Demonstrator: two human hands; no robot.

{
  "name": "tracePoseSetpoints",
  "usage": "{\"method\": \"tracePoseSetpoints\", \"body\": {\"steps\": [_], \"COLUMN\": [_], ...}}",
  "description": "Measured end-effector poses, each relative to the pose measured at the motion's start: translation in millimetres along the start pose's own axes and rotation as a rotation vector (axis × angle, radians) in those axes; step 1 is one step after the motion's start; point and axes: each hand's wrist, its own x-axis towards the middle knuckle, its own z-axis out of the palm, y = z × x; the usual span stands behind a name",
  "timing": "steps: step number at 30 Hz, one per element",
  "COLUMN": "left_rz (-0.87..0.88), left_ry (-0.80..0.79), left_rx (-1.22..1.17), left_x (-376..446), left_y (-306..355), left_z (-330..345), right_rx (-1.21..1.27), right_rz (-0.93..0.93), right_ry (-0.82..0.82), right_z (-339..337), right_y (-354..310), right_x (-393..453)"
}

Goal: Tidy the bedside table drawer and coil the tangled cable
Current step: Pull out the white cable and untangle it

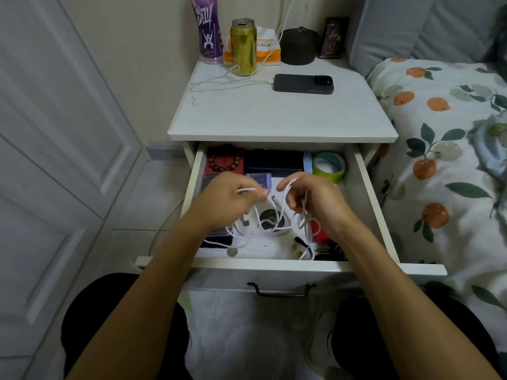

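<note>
Both hands, left hand [222,198] and right hand [315,198], pinch a tangled white cable [260,223] above the open drawer [274,266]; tape roll [329,165] and bead bracelet [225,161] lie behind.

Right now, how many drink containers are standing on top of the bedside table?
2, both at the back left: the purple bottle in the corner and the gold can just right of it. None seem hidden.

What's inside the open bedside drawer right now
Seen in the drawer: a bead bracelet on a red box, a black box, a green tape roll, a coin and the white cable. Both hands cover the middle.
</note>
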Motion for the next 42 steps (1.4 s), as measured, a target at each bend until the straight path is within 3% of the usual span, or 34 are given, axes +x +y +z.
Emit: {"method": "tracePoseSetpoints", "body": {"steps": [5, 9, 14, 16, 19, 21, 26, 30, 34, 39, 42], "left_rz": [-0.321, -0.492, -0.507, -0.487, -0.451, -0.406, -0.312, -0.263, -0.290, -0.277, -0.271], "left_ry": [0.381, 0.494, 0.311, 0.254, 0.224, 0.213, 0.104, -0.022, -0.015, 0.144, 0.239], "left_rx": [-0.860, -1.157, -1.084, -1.037, -0.994, -1.069, -1.234, -1.223, -1.219, -0.860, -0.493], "left_x": [7.9, 8.1, 7.5, 7.2, 6.4, 6.2, 0.8, -6.7, -13.4, -20.5, -22.4], "left_y": [-13.4, -23.0, -17.1, -13.8, -10.9, -10.3, -7.9, -5.6, -6.7, -19.4, -18.2], "left_z": [-15.2, -16.9, -8.6, -2.2, 4.4, 2.5, -10.2, -13.6, -15.5, -22.3, -27.6], "right_rx": [-0.244, -0.295, -0.647, -0.813, -0.839, -0.860, -0.627, -0.406, -0.310, 0.058, -0.129], "right_rz": [-0.027, -0.076, -0.131, -0.196, -0.288, -0.323, -0.188, -0.142, -0.109, -0.096, -0.147], "right_ry": [-0.027, 0.025, 0.116, 0.049, -0.086, -0.094, -0.020, -0.143, -0.157, -0.032, -0.030], "right_z": [-0.5, -1.2, 2.2, 5.4, 11.4, 13.0, 11.7, 18.7, 16.9, 6.8, -2.5], "right_y": [-11.2, -10.0, 10.4, 10.0, 6.7, 7.6, 8.6, 5.8, -0.2, -13.8, -18.8], "right_x": [-14.9, -13.9, -3.9, -7.1, -10.8, -10.9, -5.6, -3.7, -5.2, -9.8, -17.0]}}
